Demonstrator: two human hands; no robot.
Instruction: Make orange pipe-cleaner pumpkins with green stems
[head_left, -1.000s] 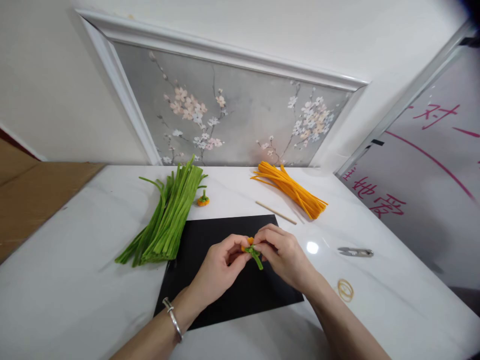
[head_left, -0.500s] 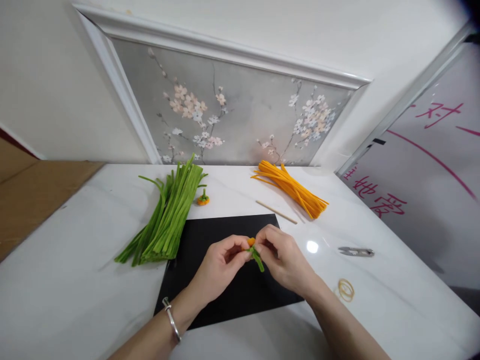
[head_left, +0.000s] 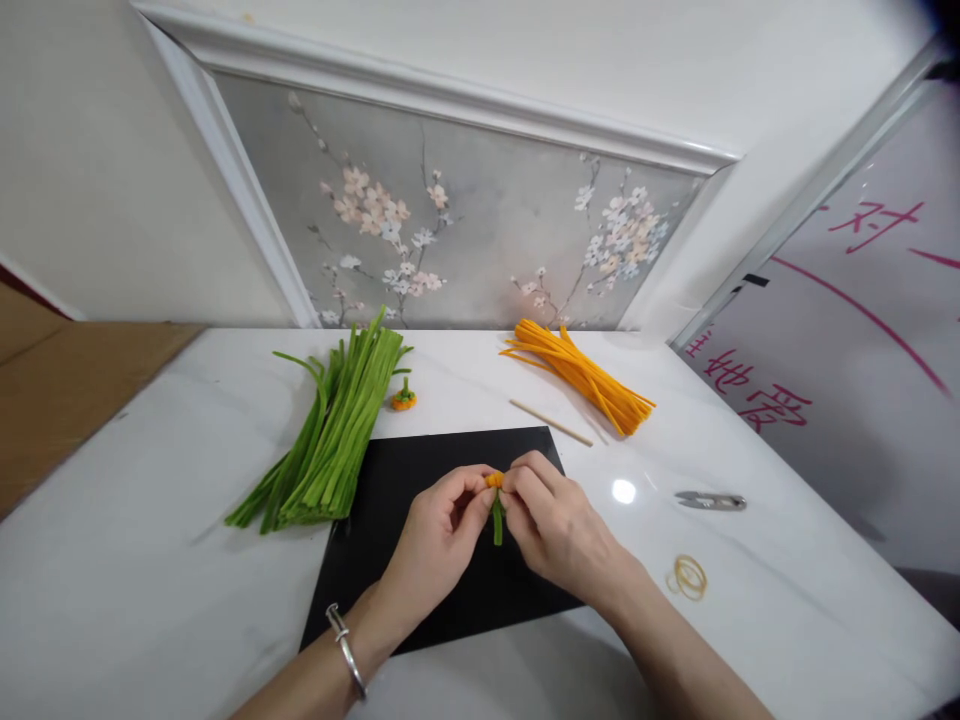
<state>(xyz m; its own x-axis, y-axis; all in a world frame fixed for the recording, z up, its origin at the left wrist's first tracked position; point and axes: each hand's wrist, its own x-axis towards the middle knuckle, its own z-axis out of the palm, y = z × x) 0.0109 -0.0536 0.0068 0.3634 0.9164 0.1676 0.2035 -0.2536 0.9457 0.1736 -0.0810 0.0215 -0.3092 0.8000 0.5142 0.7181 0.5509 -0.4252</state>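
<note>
Above the black mat [head_left: 442, 600], my left hand [head_left: 439, 535] and my right hand [head_left: 555, 520] meet with fingertips pinched on a small orange and green fuzzy piece [head_left: 496, 481]. Its orange part shows on top between the fingers, and a green stem hangs below. A finished-looking small orange and green piece [head_left: 403, 400] rests on the white table behind the mat, its green stem pointing up. On the left lies a thick bundle of green fuzzy stems [head_left: 337, 430], overlapping the mat's edge. An orange bundle [head_left: 581, 375] lies at the back right.
A thin wooden stick [head_left: 551, 422] lies behind the mat on the white table [head_left: 150, 500]. Small metal snips [head_left: 710, 501] and tan rubber bands [head_left: 690, 578] are on the right. A cardboard box [head_left: 75, 390] stands at the left edge, a whiteboard [head_left: 847, 350] at the right.
The green stem has swung from slanting right to hanging nearly straight down. My right hand has shifted slightly left, its fingers now closer around the orange part.
</note>
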